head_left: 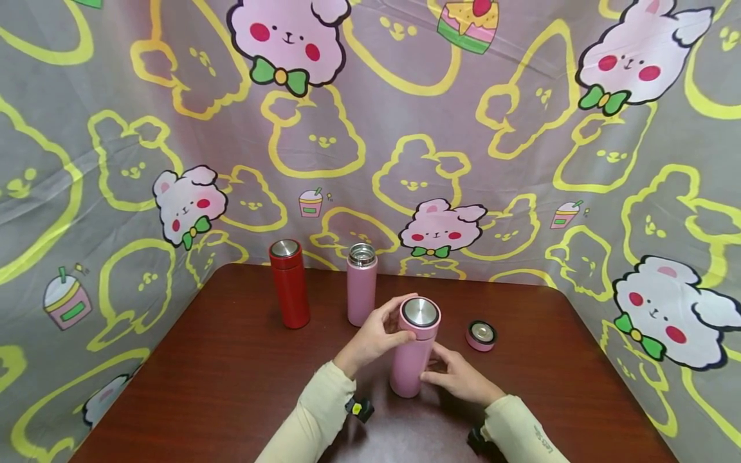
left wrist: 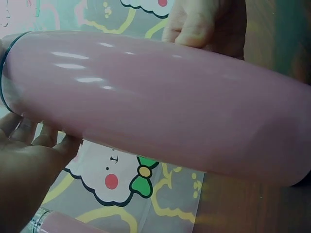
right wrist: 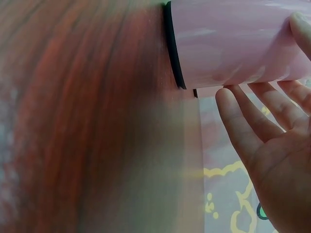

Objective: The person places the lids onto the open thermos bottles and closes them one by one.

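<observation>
The capped pink thermos [head_left: 410,366] stands upright, its long axis vertical, with the steel-topped lid [head_left: 420,313] pointing up and its base toward the table [head_left: 231,392]. It is at the near middle of the tabletop, between the two hands. The left hand [head_left: 375,335] is clamped on its upper part from the left, thumb across the near side by the lid seam and the other fingers around the far side. The right hand [head_left: 461,377] grips the lower body from the right, its thumb on the near side and the fingers, slightly spread, against the far side. In the right wrist view a black base ring [right wrist: 174,48] shows beyond those fingers.

The table is dark reddish-brown wood grain, with a pale sheen near the person. Just right of the thermos, slightly farther off, lies a loose pink cap [head_left: 481,336]. Farther left stand an uncapped pink thermos [head_left: 361,292], its steel neck exposed, and a capped red thermos [head_left: 292,292]. Grey curtain fabric [head_left: 515,251] printed with rabbits and yellow outlines encloses the far, left and right sides.
</observation>
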`<state>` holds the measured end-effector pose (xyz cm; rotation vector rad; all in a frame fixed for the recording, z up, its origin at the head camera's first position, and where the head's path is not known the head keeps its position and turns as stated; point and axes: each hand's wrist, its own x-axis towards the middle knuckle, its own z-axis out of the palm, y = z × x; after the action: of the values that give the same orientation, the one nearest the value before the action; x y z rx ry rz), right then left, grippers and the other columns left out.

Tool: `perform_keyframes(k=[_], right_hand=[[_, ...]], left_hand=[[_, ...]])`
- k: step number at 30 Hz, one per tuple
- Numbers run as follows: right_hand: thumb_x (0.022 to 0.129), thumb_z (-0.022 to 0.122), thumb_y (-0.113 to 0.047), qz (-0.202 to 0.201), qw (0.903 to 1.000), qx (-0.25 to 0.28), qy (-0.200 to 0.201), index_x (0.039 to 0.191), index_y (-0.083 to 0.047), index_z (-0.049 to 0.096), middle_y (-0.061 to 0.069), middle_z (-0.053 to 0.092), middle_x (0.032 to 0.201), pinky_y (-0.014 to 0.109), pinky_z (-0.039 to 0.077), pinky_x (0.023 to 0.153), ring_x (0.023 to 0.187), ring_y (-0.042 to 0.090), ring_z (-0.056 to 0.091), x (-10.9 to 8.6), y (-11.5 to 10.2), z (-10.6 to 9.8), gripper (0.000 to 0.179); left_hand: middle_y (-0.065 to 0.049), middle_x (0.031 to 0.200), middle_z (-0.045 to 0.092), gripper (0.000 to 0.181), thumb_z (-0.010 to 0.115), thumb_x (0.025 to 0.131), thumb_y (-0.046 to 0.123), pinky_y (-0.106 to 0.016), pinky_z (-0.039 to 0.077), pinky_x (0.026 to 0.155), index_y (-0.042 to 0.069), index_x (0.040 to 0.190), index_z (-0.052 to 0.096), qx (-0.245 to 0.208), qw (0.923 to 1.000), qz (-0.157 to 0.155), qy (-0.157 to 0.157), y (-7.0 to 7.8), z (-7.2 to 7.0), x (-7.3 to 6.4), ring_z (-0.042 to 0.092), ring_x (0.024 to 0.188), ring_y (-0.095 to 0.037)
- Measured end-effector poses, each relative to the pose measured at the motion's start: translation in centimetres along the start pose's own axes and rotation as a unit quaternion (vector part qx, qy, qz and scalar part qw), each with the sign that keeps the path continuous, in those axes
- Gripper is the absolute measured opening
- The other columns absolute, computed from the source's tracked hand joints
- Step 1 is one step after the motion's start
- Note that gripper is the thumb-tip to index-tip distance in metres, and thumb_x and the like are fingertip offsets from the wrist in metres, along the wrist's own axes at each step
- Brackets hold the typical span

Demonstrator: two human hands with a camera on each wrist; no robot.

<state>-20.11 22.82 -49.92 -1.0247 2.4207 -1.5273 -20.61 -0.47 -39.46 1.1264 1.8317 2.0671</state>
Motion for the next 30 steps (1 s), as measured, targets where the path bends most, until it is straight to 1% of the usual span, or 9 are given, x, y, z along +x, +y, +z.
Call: perform_keyframes(k=[4,9,13,17,20,24,27,30], right_hand=[[0.090,0.065,-0.017,-0.010,0.9998,-0.014,0.000,0.136,-0.002,0.043,0.011,0.061,0.117,0.037,0.051,0.083,0.098,0.017,0.063,0.0,0.0,0.0,0.053],[0.090,0.065,-0.015,-0.001,0.9998,-0.018,0.002,0.136,-0.002,0.042,0.010,0.061,0.118,0.037,0.051,0.083,0.099,0.016,0.062,0.0,-0.1,0.0,0.053],[0.090,0.064,-0.009,-0.004,0.9997,-0.024,0.001,0.136,0.002,0.041,0.014,0.060,0.118,0.037,0.051,0.083,0.098,0.018,0.062,0.0,-0.1,0.0,0.052],[0.090,0.063,-0.006,-0.012,0.9995,-0.028,0.000,0.134,0.007,0.040,0.018,0.060,0.116,0.038,0.052,0.082,0.097,0.022,0.062,0.0,-0.2,0.1,0.051],[0.090,0.063,-0.008,-0.006,0.9996,-0.027,0.001,0.135,0.004,0.041,0.015,0.060,0.116,0.037,0.052,0.082,0.097,0.021,0.062,0.0,-0.2,0.1,0.051],[0.090,0.065,-0.015,0.014,0.9998,-0.017,0.003,0.137,-0.003,0.042,0.010,0.060,0.118,0.036,0.051,0.084,0.099,0.018,0.062,0.0,-0.3,0.0,0.054],[0.089,0.066,-0.020,0.024,0.9997,-0.007,0.002,0.138,-0.006,0.041,0.009,0.060,0.119,0.034,0.051,0.085,0.099,0.018,0.062,0.0,-0.5,0.0,0.056],[0.089,0.066,-0.022,0.024,0.9997,-0.005,0.000,0.138,-0.005,0.041,0.009,0.060,0.119,0.034,0.051,0.085,0.099,0.018,0.062,0.0,-0.6,0.0,0.058]], left_hand=[[-0.023,0.131,0.050,0.080,0.074,0.082,0.029,-0.033,0.045,0.094,-0.006,0.142,0.033,0.009,0.9999,0.006,-0.006,0.1,0.2,-0.1,0.053,0.114,-0.017],[-0.019,0.127,0.052,0.082,0.078,0.078,0.032,-0.029,0.047,0.088,-0.004,0.139,0.038,0.034,0.9993,0.011,0.008,0.2,0.4,0.1,0.055,0.109,-0.013],[-0.019,0.125,0.054,0.078,0.078,0.078,0.029,-0.028,0.048,0.086,-0.003,0.137,0.040,0.031,0.9994,0.004,0.011,0.3,0.5,0.1,0.056,0.105,-0.009],[-0.020,0.125,0.053,0.078,0.077,0.079,0.031,-0.029,0.048,0.086,-0.004,0.137,0.039,0.031,0.9995,0.003,0.008,0.3,0.4,0.1,0.057,0.103,-0.007],[-0.021,0.126,0.052,0.077,0.075,0.080,0.032,-0.030,0.048,0.087,-0.005,0.138,0.039,0.030,0.9995,0.005,0.006,0.3,0.4,0.1,0.057,0.104,-0.007],[-0.020,0.126,0.053,0.074,0.075,0.081,0.031,-0.031,0.048,0.087,-0.003,0.137,0.041,0.033,0.9994,0.010,0.007,0.3,0.3,0.1,0.057,0.105,-0.009],[-0.019,0.124,0.053,0.072,0.075,0.081,0.031,-0.031,0.049,0.086,-0.002,0.136,0.043,0.033,0.9993,0.014,0.007,0.1,0.2,0.2,0.058,0.104,-0.011],[-0.020,0.125,0.053,0.072,0.076,0.080,0.029,-0.032,0.050,0.086,-0.001,0.136,0.043,0.028,0.9995,0.013,0.004,-1.0,-0.2,0.4,0.058,0.104,-0.012]])
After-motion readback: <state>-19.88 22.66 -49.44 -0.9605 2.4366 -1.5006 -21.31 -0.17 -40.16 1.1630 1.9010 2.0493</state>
